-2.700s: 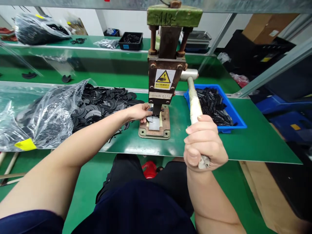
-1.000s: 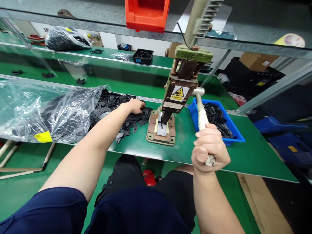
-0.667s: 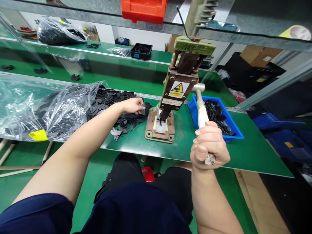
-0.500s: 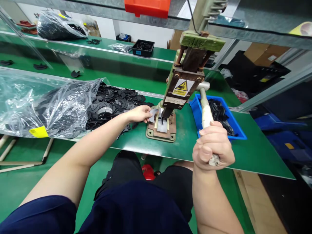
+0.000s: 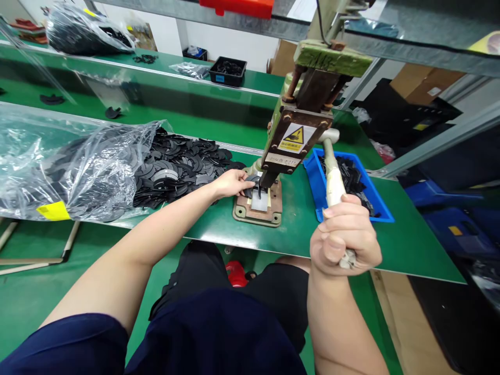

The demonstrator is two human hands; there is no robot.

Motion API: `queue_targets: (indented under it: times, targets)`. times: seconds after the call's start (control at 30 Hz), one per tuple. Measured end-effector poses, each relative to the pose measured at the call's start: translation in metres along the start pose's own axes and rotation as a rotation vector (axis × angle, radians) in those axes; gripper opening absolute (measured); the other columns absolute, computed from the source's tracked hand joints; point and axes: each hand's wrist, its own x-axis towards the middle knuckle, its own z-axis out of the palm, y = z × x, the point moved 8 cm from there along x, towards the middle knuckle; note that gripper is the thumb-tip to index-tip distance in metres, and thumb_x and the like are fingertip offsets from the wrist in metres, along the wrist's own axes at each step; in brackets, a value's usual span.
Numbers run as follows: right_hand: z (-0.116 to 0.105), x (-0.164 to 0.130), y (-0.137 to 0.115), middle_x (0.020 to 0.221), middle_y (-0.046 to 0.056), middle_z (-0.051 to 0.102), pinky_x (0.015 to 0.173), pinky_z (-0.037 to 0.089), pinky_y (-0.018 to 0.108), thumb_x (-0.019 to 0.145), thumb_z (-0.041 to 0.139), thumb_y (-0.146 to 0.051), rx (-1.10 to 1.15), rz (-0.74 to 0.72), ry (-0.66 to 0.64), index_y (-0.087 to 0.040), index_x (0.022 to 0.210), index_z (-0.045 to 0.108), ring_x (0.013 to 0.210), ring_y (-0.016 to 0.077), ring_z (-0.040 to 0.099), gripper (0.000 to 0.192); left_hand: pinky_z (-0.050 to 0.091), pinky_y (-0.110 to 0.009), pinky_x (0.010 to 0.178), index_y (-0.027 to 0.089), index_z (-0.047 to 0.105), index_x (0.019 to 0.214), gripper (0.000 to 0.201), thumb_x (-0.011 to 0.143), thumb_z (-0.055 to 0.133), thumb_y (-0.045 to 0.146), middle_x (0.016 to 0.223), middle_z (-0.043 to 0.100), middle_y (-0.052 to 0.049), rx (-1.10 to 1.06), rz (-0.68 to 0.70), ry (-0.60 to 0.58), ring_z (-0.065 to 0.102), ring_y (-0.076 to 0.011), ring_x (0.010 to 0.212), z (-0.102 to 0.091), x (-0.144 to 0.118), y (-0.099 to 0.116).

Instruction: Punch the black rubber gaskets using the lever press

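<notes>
A curved black piece [image 5: 252, 187] is pinched between the thumb and fingers of the left hand [image 5: 233, 183], at the left edge of the pale plate [image 5: 259, 202] on the base [image 5: 255, 218] of the hand press [image 5: 296, 136]. The handle of the lever [image 5: 333, 174] is gripped by the right hand [image 5: 347, 237], with the fingers wrapped fully round it. The step in hand appears to be the setting of the piece under the punch [image 5: 269, 179]; whether its inner end is seated cannot be told, as the contact is small and partly covered by the fingers. For good work, the piece should be laid flat and squared to the plate before any force is put on the lever, and it should be held by its outer edge only, so that the fingertips are well clear of the punch. That care is called for by the warning label [image 5: 299, 138] on the press. The lever is best pulled smoothly, and only once the left hand has been drawn aside or is safely placed. Loose pieces are heaped to the left in a pile [image 5: 187, 166], and a blue tray [image 5: 380, 200] of black parts is placed to the right.
</notes>
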Motion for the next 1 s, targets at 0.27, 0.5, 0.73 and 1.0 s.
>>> queue_targets:
  times: [0.27,0.5,0.73,1.0]
  targets:
    - [-0.001,0.000,0.001,0.057,-0.006,0.054,0.095,0.056,0.051,0.095,0.067,-0.042,-0.003,0.030,0.083,-0.024,0.059,0.044,0.065,0.0151,0.064,0.046,0.049,-0.019,0.047,0.017,0.057,0.075,0.037,0.089,0.088,0.032,0.058,0.064,0.001,-0.050,-0.155,-0.067,0.065,-0.0114,0.050,0.004,0.007,-0.006]
    - [-0.001,-0.008,0.004,0.056,-0.006,0.052,0.094,0.057,0.051,0.097,0.067,-0.045,0.009,0.002,0.096,-0.024,0.058,0.044,0.063,0.0141,0.063,0.049,0.056,-0.019,0.053,0.016,0.068,0.088,0.024,0.091,0.085,0.033,0.064,0.073,-0.005,-0.126,-0.378,-0.162,0.072,-0.0139,0.054,0.009,0.007,-0.019]
    - [0.008,0.074,0.000,0.086,-0.004,0.070,0.088,0.061,0.041,0.090,0.079,-0.048,0.185,-0.036,0.088,-0.029,0.106,0.075,0.080,0.0135,0.071,0.025,0.057,-0.018,0.052,0.016,0.070,0.094,0.026,0.089,0.088,0.034,0.065,0.073,-0.005,-0.191,-0.384,-0.115,0.071,-0.0139,0.052,0.012,0.001,-0.021]
    - [0.010,0.105,0.040,0.144,0.000,0.063,0.109,0.047,0.035,0.094,0.066,-0.024,0.130,0.197,0.064,-0.029,0.144,0.063,0.137,0.0191,0.063,0.050,0.056,-0.019,0.051,0.016,0.060,0.086,0.032,0.097,0.078,0.040,0.068,0.071,-0.002,-0.318,-0.230,-0.031,0.070,-0.0114,0.053,0.004,-0.039,-0.010]
